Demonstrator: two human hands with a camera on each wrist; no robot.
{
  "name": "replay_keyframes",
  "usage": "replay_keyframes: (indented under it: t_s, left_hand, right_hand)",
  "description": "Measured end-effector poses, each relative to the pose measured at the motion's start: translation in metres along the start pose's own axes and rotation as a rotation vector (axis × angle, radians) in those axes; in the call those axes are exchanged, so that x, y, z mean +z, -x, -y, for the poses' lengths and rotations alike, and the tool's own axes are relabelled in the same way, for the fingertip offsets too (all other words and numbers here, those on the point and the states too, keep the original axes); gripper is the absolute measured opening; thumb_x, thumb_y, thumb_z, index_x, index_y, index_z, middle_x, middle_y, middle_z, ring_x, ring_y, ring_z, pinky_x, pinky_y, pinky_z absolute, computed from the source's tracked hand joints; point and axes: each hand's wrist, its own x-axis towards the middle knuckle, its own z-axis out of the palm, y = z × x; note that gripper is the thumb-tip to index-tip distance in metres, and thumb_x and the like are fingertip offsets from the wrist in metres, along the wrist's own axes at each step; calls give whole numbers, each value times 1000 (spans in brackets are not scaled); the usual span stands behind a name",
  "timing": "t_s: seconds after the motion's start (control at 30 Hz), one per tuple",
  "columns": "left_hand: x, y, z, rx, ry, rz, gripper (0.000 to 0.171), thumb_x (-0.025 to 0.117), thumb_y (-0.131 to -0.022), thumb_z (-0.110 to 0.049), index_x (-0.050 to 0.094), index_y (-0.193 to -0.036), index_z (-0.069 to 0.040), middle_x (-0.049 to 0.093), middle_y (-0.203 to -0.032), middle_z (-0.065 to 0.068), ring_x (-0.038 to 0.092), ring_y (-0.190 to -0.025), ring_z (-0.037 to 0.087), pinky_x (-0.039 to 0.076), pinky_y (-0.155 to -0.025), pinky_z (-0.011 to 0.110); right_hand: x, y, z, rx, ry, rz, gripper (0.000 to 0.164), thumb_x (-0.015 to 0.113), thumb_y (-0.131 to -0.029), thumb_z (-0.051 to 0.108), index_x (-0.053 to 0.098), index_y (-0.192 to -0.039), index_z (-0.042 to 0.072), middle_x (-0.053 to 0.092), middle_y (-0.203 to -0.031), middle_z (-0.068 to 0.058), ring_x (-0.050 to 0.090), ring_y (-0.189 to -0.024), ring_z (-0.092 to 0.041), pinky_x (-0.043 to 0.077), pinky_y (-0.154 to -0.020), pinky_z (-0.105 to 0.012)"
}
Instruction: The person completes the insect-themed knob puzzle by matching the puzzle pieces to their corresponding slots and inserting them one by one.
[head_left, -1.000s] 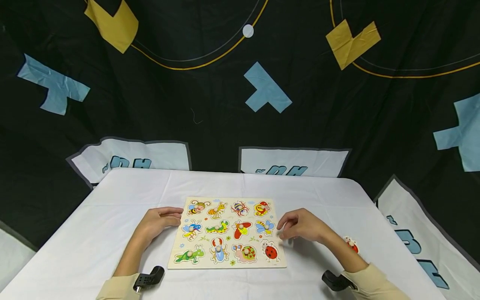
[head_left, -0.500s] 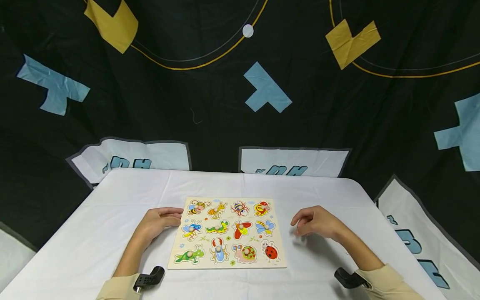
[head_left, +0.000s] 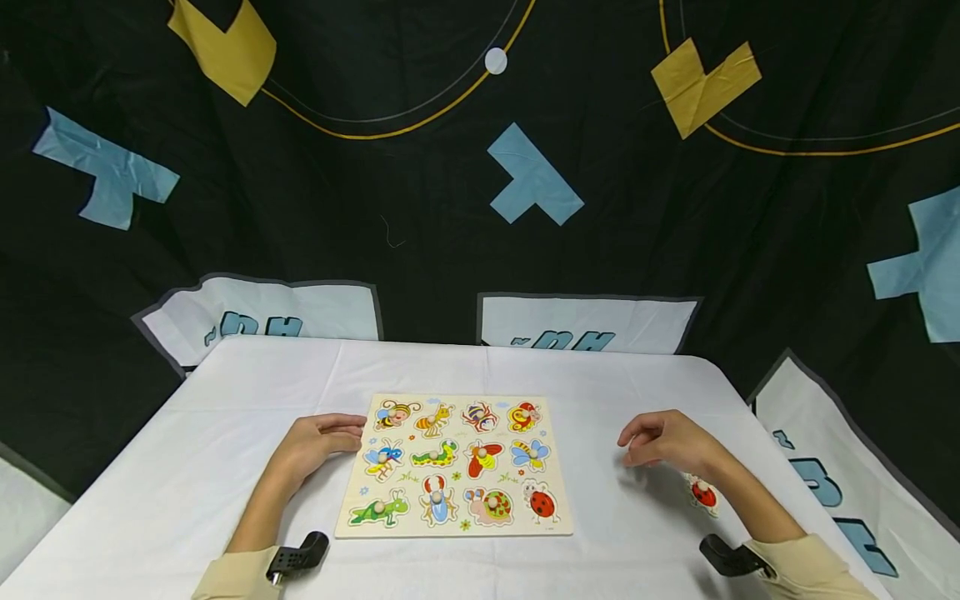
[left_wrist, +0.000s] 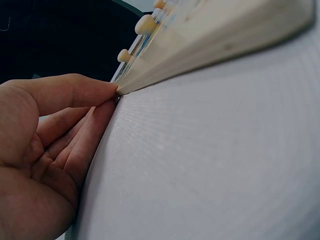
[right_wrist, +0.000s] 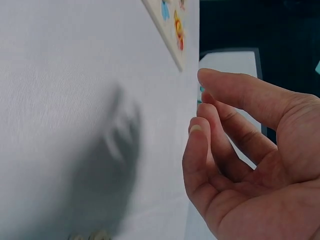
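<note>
A wooden knob puzzle board with insect pictures lies on the white table. Fingertips of my left hand touch its left edge; in the left wrist view the thumb and a finger meet right at that edge. Most insects carry a small round knob, while the ladybird picture at the lower right shows none. My right hand hovers above the cloth to the right of the board, fingers loosely bent and holding nothing. A loose ladybird piece lies beside the right forearm, partly covered by it.
White cloth covers the table, whose far edge meets a black curtain with blue and yellow shapes. Black wrist cameras are strapped at both cuffs. The right hand's shadow falls on the cloth.
My right hand has moved right, away from the board's right edge, and the ladybird piece shows more beside the forearm. The left hand and the board have stayed in place.
</note>
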Motion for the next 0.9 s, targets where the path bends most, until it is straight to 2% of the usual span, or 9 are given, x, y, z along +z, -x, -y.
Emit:
replay_keyframes:
  t_s: [0.13, 0.37, 0.63, 0.9]
  left_hand:
    - [-1, 0, 0, 7, 5, 1, 48, 80, -82, -21, 71, -127, -7, 77, -114, 7, 66, -107, 14, 41, -101, 41]
    - [0, 1, 0, -2, 4, 0, 47, 80, -83, -21, 71, -127, -8, 77, -113, 5, 66, -105, 10, 40, -100, 38]
    - [0, -1, 0, -4, 11, -2, 47, 80, -83, -20, 71, -127, -8, 77, -114, 6, 66, -110, 16, 39, -105, 44]
    - [0, -1, 0, -12, 8, -5, 47, 79, -83, -19, 71, -127, -9, 77, -113, 5, 66, -111, 18, 40, -105, 45]
  right_hand:
    - [-9, 6, -8, 17, -7, 3, 32, 79, -84, 12, 69, -109, -5, 65, -80, -4, 61, -75, -17, 54, -71, -34]
    - [-25, 16, -21, 73, -5, -7, 32, 76, -85, 14, 68, -109, -6, 65, -82, -4, 62, -78, -21, 54, -74, -36]
    - [-37, 27, -36, 144, 24, -21, 32, 76, -86, 18, 68, -107, -5, 67, -84, -6, 64, -83, -23, 53, -77, -37]
    - [-46, 36, -52, 193, 10, -13, 27, 72, -89, 15, 67, -106, -5, 71, -85, -7, 66, -79, -23, 56, -75, -33]
